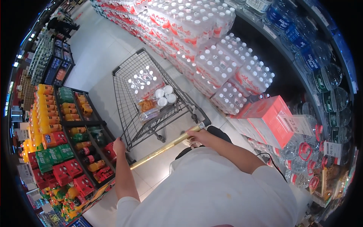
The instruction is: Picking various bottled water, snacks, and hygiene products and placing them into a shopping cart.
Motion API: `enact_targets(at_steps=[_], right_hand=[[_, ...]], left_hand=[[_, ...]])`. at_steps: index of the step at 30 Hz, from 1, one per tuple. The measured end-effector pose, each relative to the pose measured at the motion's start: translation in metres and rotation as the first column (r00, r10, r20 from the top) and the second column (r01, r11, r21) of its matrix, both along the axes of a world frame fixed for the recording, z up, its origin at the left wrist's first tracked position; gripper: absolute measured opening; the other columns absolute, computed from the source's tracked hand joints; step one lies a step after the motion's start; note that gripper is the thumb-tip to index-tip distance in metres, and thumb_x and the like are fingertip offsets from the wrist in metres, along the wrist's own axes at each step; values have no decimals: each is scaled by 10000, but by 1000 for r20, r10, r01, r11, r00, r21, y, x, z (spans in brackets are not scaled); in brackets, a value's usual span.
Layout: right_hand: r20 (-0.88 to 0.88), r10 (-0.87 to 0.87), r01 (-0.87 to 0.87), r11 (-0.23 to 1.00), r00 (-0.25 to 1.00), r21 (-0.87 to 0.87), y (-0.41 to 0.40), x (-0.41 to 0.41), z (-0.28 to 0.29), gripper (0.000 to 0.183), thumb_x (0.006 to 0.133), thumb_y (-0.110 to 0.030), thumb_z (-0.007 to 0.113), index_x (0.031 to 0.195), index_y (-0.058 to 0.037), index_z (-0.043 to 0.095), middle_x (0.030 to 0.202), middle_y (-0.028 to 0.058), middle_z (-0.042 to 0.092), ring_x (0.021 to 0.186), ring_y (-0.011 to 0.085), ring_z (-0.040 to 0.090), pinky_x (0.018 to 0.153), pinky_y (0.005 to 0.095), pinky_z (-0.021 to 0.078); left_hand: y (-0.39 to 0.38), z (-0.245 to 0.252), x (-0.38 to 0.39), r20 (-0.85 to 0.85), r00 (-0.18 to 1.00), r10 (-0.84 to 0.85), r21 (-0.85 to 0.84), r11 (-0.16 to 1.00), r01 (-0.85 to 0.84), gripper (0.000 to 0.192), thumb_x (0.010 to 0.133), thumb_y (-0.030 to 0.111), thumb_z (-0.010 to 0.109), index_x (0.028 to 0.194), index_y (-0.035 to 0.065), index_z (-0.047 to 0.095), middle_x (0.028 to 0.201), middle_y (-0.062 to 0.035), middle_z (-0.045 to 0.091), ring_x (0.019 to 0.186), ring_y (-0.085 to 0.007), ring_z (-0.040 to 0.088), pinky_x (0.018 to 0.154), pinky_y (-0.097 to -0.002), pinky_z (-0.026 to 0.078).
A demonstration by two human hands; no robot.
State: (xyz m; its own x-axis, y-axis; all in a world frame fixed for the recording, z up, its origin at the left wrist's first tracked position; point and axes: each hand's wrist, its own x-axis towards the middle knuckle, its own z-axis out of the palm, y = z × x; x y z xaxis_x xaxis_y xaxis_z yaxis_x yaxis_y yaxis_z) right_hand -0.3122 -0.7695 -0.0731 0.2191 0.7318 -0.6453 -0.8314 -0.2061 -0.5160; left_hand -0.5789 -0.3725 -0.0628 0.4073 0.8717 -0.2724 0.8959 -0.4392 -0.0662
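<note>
A wire shopping cart (124, 105) stands before me, tilted across the view. My right hand (200, 135) is closed around its gold-coloured handle (161, 149) near the right end. My left hand (119, 146) is at the cart's left rear corner, beyond the handle's left end; its fingers are partly hidden, and I cannot tell how firmly they grip. In the basket lie a shrink-wrapped pack of white-capped water bottles (144, 82), a pack of white-topped cylindrical containers (166, 96), a bag of orange-brown food (148, 105) and a clear plastic package (149, 114).
Stacked water-bottle packs (195, 37) line the right side, with a pink carton (266, 119) and a shelf of large bottles (309, 59) beyond. On the left is a dark rack (85, 123) of soft drinks. Tiled floor (93, 42) runs ahead; a dark-clothed person (61, 26) is far left.
</note>
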Motion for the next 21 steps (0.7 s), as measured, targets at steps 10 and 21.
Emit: enact_targets(at_steps=[10,21], right_hand=[[-148,93,-85,995,985,61,64,111,-20,179,901,-215,611,1012,-78,585,952,66,621,861,188,613,716,319,481],[-206,345,-332,938,916,97,82,161,-7,194,903,-172,601,1057,-68,549,677,13,505,529,80,454,419,216,311]], left_hand=[[41,-16,71,-64,997,45,96,995,-38,191,867,173,496,933,68,641,919,-177,670,894,-368,643,746,-471,515],[53,3,201,353,917,-188,244,964,104,266,821,165,620,1071,78,586,994,-128,631,960,-324,579,847,-409,474]])
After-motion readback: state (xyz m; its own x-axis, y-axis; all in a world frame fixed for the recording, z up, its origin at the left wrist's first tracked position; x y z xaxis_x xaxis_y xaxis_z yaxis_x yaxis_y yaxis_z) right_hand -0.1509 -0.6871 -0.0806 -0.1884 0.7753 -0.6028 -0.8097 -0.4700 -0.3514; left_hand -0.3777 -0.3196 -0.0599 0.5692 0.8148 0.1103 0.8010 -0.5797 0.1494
